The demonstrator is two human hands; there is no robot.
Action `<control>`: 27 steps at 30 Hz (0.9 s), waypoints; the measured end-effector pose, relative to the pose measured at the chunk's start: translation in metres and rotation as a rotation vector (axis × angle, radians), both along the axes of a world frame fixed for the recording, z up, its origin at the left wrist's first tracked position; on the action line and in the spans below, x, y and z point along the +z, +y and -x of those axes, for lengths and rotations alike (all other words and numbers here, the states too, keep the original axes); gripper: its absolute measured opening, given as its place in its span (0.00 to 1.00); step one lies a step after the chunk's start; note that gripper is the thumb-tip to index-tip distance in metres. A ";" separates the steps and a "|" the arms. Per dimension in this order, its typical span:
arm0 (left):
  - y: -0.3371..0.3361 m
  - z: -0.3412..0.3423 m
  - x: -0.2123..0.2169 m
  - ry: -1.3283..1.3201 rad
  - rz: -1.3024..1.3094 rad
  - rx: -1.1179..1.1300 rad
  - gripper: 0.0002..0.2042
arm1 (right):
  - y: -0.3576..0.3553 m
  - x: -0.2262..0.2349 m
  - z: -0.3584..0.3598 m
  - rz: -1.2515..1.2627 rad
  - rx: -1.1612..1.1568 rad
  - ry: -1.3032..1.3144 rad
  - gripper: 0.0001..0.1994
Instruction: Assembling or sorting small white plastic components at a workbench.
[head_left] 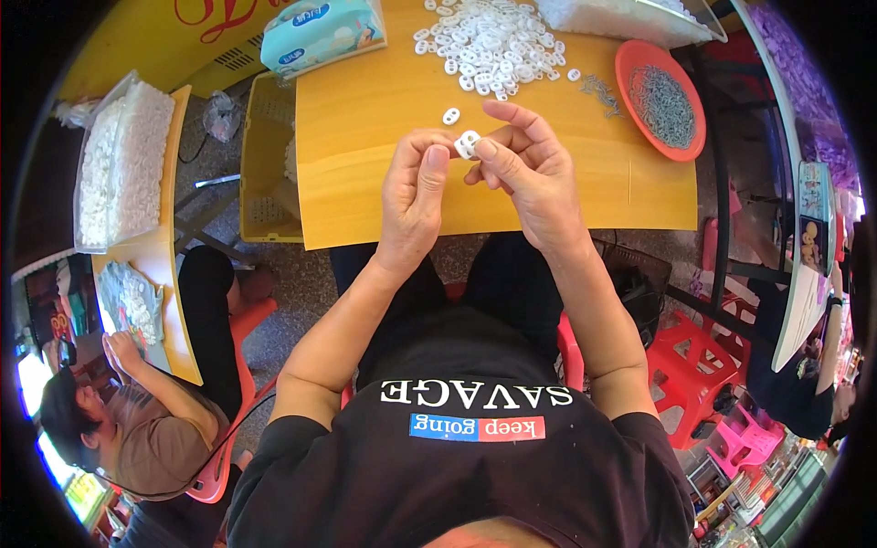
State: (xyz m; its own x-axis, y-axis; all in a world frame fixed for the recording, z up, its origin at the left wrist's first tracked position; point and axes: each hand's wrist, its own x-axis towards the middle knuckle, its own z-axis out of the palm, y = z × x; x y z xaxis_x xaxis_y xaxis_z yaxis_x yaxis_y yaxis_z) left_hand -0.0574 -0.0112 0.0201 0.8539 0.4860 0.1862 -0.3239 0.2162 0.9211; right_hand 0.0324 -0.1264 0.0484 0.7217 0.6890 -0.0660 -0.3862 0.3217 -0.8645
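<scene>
Between my two hands, at upper centre of the frame, is a small white two-holed plastic piece [468, 144]; whether it is one link or two overlapped, I can't tell. My right hand [530, 173] has thumb and finger pinched together on its right side; my left hand [417, 192] meets its left edge with the fingertips, though I can't tell whether thumb and finger close on it. A loose white link [451, 116] lies just above and left of the held piece, nearest my left fingertips, its long axis running roughly sideways, tipped up toward the right. Farther up the yellow tabletop [365, 183] spreads a heap of white links [493, 46]. At upper right, a red plate [692, 146] holds grey metal pins [665, 108], more lying beside its left rim. A clear bin [84, 224] at left brims with white pieces.
</scene>
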 end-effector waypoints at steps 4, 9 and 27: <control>0.004 0.001 0.004 0.171 -0.171 -0.068 0.10 | -0.005 -0.003 -0.001 0.129 -0.049 -0.131 0.15; 0.012 -0.002 0.000 0.157 -0.268 -0.101 0.09 | -0.008 0.006 0.000 0.282 -0.017 -0.295 0.11; -0.001 -0.010 0.010 0.175 -0.161 -0.088 0.10 | -0.010 0.005 -0.002 0.268 -0.070 -0.275 0.10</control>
State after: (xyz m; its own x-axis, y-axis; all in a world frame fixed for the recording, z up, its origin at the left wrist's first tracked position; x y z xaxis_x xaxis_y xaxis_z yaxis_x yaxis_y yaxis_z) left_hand -0.0473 -0.0122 0.0302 0.9176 0.3846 0.1008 -0.1427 0.0819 0.9864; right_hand 0.0348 -0.1360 0.0536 0.7824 0.6218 -0.0347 -0.1134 0.0874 -0.9897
